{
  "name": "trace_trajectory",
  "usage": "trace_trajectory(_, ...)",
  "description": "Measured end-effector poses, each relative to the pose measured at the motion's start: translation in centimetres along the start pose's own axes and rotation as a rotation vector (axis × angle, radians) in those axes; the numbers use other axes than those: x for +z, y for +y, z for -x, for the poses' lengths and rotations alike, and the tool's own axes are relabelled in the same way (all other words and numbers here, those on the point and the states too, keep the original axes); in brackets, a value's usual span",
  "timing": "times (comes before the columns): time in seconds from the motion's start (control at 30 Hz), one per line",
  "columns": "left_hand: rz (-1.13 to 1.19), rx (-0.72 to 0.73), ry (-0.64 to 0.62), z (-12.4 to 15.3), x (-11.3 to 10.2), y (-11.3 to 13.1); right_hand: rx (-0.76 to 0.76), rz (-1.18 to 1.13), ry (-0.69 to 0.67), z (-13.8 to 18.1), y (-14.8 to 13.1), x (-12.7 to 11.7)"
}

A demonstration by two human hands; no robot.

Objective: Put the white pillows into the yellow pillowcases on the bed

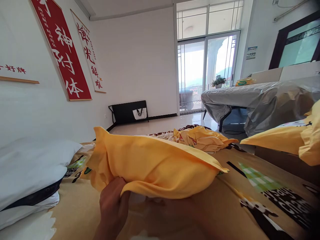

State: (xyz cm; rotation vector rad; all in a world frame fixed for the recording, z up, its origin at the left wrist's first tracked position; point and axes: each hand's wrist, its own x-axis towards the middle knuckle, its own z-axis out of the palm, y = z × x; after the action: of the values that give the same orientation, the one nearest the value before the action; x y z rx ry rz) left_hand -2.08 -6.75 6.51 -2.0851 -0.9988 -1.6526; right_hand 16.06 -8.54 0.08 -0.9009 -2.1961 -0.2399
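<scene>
A plain yellow pillowcase [160,166] is held up over the bed, bulging in the middle with pointed corners at both ends. My left hand [112,198] is closed around its lower near edge, fingers bunching the cloth. Whether a pillow fills it, I cannot tell. My right hand does not show. Beneath lies a tan printed bedsheet [75,206] with dark lettering and green checked patches. White pillows [32,170] are piled at the left, close to my left hand's side.
Crumpled yellow cloth [200,138] lies on the bed's far part. More yellow fabric [280,136] rises at the right edge. Beyond stands a plastic-covered table [230,95] with a potted plant [218,81]. A black folded panel [122,113] leans against the wall near sliding glass doors [192,73].
</scene>
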Motion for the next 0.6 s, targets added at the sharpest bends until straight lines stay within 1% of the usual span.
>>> trace_trajectory(0.07,0.023,-0.227,0.033,0.1,0.5,-0.2,-0.044,-0.165,-0.155,-1.5,2.8,0.9)
trace_trajectory(0.13,0.045,-0.488,0.079,0.0,0.7,-1.1,-0.019,-0.23,-0.277,-2.3,4.9,1.4)
trace_trajectory(0.2,0.072,-0.708,0.14,-0.2,0.6,-2.6,-0.003,-0.236,-0.408,-2.6,6.0,1.5)
trace_trajectory(0.27,0.084,-0.841,0.21,-0.5,0.0,-4.3,-0.006,-0.312,-0.557,-2.8,6.5,1.1)
trace_trajectory(0.33,0.072,-0.892,0.3,-0.8,-0.8,-5.7,0.066,-0.376,-0.625,-3.1,6.8,0.5)
trace_trajectory(0.37,0.061,-0.9,0.349,-0.9,-1.1,-6.2,0.132,-0.367,-0.621,-3.3,6.9,0.3)
trace_trajectory(0.43,0.033,-0.899,0.436,-1.1,-1.7,-6.6,0.272,-0.277,-0.592,-3.8,7.3,0.0)
trace_trajectory(0.5,0.01,-0.89,0.474,-1.3,-2.1,-6.6,0.362,-0.166,-0.563,-4.2,7.8,-0.1)
trace_trajectory(0.6,0.014,-0.908,0.489,-1.3,-2.3,-6.5,0.435,-0.05,-0.478,-4.6,9.1,0.2)
